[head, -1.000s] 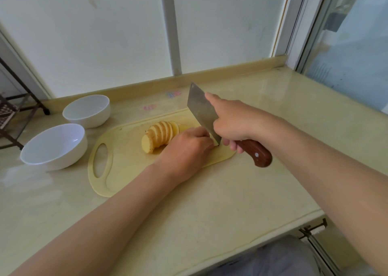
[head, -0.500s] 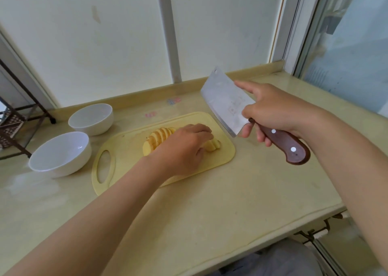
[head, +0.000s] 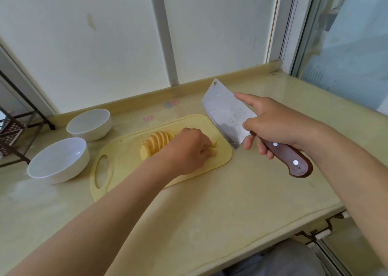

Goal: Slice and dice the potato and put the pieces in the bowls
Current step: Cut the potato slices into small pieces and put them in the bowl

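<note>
A fan of potato slices (head: 156, 144) lies on the yellow cutting board (head: 123, 160). My left hand (head: 186, 151) covers the right end of the row, its fingers curled over a few pale pieces (head: 214, 146); how it holds them is hidden. My right hand (head: 273, 124) grips the wooden handle of a cleaver (head: 225, 113), index finger stretched along the blade's spine. The blade hangs in the air just right of the board, tilted with its flat side facing me. Two white bowls, a near one (head: 58, 160) and a far one (head: 89, 124), stand left of the board.
The beige counter (head: 210, 212) ends in a front edge at the lower right. A raised ledge and wall panels run along the back. A dark metal rack (head: 12, 133) stands at the far left, a window at the right.
The cleaver has come up off the board and swung right, away from the potato. My left hand has slid a little right over the cut pieces.
</note>
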Demonstrator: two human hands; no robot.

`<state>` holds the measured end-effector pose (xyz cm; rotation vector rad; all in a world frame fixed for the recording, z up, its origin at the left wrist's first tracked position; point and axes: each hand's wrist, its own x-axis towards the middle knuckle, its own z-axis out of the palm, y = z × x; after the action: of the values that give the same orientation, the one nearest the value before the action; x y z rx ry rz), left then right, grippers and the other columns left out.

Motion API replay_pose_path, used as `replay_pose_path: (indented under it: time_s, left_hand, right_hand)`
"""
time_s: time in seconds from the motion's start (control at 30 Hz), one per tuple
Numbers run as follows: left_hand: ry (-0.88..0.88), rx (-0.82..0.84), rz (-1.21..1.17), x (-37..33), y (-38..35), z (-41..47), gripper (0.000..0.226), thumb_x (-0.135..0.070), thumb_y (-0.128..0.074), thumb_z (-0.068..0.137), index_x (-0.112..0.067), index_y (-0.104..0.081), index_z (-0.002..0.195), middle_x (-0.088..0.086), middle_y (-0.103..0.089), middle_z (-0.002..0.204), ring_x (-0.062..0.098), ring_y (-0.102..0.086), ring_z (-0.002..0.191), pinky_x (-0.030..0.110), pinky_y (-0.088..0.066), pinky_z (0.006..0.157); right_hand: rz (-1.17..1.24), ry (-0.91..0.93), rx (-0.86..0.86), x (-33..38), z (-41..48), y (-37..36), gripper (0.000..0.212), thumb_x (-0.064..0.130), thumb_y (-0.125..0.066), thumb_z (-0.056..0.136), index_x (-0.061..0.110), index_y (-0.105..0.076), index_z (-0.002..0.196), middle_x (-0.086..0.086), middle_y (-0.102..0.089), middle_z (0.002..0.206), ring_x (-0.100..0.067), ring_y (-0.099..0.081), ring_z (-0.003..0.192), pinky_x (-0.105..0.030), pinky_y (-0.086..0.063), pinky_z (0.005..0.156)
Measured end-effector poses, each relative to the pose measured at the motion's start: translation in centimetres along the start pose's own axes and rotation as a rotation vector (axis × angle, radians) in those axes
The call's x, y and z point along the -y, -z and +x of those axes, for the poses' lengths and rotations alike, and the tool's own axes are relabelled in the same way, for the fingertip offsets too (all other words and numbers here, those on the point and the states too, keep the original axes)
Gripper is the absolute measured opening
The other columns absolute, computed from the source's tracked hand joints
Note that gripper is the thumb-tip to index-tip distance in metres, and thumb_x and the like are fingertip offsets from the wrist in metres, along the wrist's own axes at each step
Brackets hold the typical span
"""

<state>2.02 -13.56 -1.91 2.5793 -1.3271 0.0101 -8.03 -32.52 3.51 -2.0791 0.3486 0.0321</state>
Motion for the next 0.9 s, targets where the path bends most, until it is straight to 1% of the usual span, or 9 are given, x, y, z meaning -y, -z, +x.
replay_pose_path:
  time_s: [0.07, 0.13, 0.17, 0.23, 0.3, 0.4, 0.5, 0.7, 0.9]
  left_hand:
    - [0.086, -0.015, 0.000, -0.8, -0.1, -0.2, 0.024, -0.013, -0.053, 0.087, -0.004, -0.055, 0.065, 0.006, -0.051, 0.061, 0.023, -0.045, 0.065, 0.044, -0.048, 0.070]
    - [0.148, -0.050, -0.033, -1.4, -0.3, -0.4, 0.025, -0.011, -0.051, 0.085, -0.005, -0.051, 0.061, 0.005, -0.047, 0.058, 0.022, -0.043, 0.064, 0.041, -0.047, 0.067]
    - [0.173, -0.072, -0.061, -1.5, -0.3, -0.5, 0.024, -0.012, -0.051, 0.085, -0.004, -0.056, 0.063, 0.005, -0.052, 0.061, 0.022, -0.049, 0.067, 0.039, -0.047, 0.068]
    - [0.203, -0.120, -0.100, -1.4, -0.3, -0.8, 0.019, -0.016, -0.056, 0.087, -0.004, -0.069, 0.080, 0.008, -0.065, 0.078, 0.024, -0.058, 0.081, 0.038, -0.049, 0.075]
    - [0.212, -0.147, -0.140, -1.1, -0.2, -1.2, 0.016, -0.017, -0.061, 0.087, -0.007, -0.072, 0.092, 0.005, -0.068, 0.088, 0.021, -0.060, 0.085, 0.037, -0.051, 0.079]
    - [0.179, -0.124, -0.174, -0.8, 0.1, -1.8, 0.015, -0.014, -0.064, 0.085, -0.015, -0.072, 0.097, -0.004, -0.067, 0.085, 0.013, -0.061, 0.081, 0.027, -0.053, 0.075]
    - [0.150, -0.143, -0.159, -0.7, -0.1, -1.9, 0.014, -0.014, -0.065, 0.085, -0.016, -0.073, 0.095, -0.007, -0.064, 0.080, 0.011, -0.058, 0.077, 0.019, -0.044, 0.069]
    - [0.087, -0.223, -0.165, -0.8, -0.8, -2.1, 0.010, -0.013, -0.066, 0.086, -0.010, -0.075, 0.088, 0.004, -0.068, 0.083, 0.021, -0.060, 0.078, 0.035, -0.048, 0.074]
    - [0.038, -0.229, -0.121, -0.3, -0.8, -1.5, 0.013, -0.015, -0.063, 0.086, -0.013, -0.075, 0.085, 0.004, -0.067, 0.083, 0.023, -0.059, 0.079, 0.039, -0.049, 0.073]
  right_hand:
    - [-0.008, 0.003, 0.015, 0.0, 0.1, -0.3, 0.087, -0.003, -0.037, 0.095, 0.056, -0.022, 0.158, -0.018, -0.072, 0.067, -0.027, -0.061, 0.052, -0.034, -0.052, 0.044]
    - [-0.021, 0.008, 0.021, 0.0, 0.0, -0.4, 0.087, -0.003, -0.036, 0.095, 0.056, -0.022, 0.158, -0.020, -0.073, 0.069, -0.027, -0.061, 0.051, -0.034, -0.052, 0.044]
    - [-0.026, 0.010, 0.021, 0.0, 0.0, -0.5, 0.087, -0.003, -0.036, 0.095, 0.056, -0.022, 0.158, -0.020, -0.073, 0.069, -0.027, -0.061, 0.051, -0.034, -0.052, 0.044]
    - [-0.038, 0.015, 0.021, 0.0, -0.2, -0.6, 0.087, -0.002, -0.037, 0.095, 0.055, -0.021, 0.158, -0.018, -0.073, 0.067, -0.028, -0.062, 0.051, -0.034, -0.052, 0.044]
    - [-0.069, 0.024, 0.022, 0.1, -0.5, -0.7, 0.086, -0.001, -0.037, 0.096, 0.056, -0.020, 0.159, -0.014, -0.073, 0.065, -0.028, -0.062, 0.050, -0.034, -0.052, 0.044]
    - [-0.125, 0.043, 0.018, 0.7, -1.1, -1.1, 0.087, 0.002, -0.038, 0.095, 0.057, -0.017, 0.159, -0.012, -0.073, 0.068, -0.024, -0.062, 0.044, -0.032, -0.052, 0.043]
    - [-0.174, 0.055, 0.028, 1.5, -1.5, -1.8, 0.086, 0.003, -0.038, 0.096, 0.058, -0.015, 0.159, -0.013, -0.073, 0.073, -0.022, -0.062, 0.044, -0.032, -0.053, 0.043]
    - [-0.255, 0.054, 0.048, 2.3, -1.8, -2.9, 0.089, 0.001, -0.038, 0.094, 0.059, -0.014, 0.158, -0.014, -0.072, 0.075, -0.020, -0.061, 0.041, -0.034, -0.055, 0.045]
    - [-0.297, 0.040, 0.034, 2.7, -1.8, -3.4, 0.091, 0.002, -0.039, 0.092, 0.059, -0.014, 0.158, -0.017, -0.071, 0.081, -0.019, -0.062, 0.041, -0.034, -0.057, 0.045]
